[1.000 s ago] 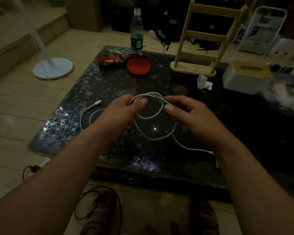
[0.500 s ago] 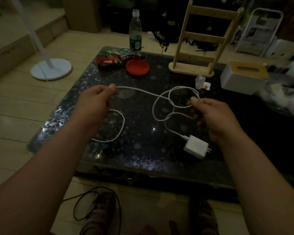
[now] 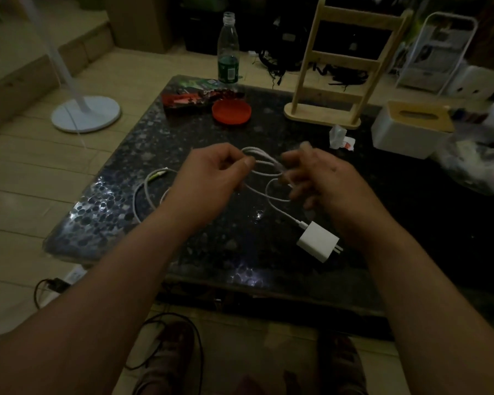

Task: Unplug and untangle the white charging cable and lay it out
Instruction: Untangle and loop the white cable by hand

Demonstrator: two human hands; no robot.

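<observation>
White cable (image 3: 264, 158) looped between both hands (image 3: 211, 178).

Hands back together over the cable

The left hand (image 3: 211, 178) and right hand (image 3: 320, 178), spread apart half a second ago, now meet again, bunching the white cable (image 3: 264, 161) into loops; the right hand is blurred.

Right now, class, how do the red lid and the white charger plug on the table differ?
The red lid is round and flat; the white charger plug is boxy with prongs. The red lid lies alone at the table's far side; the white charger plug lies near, joined to the cable. Both rest on the table.
</observation>
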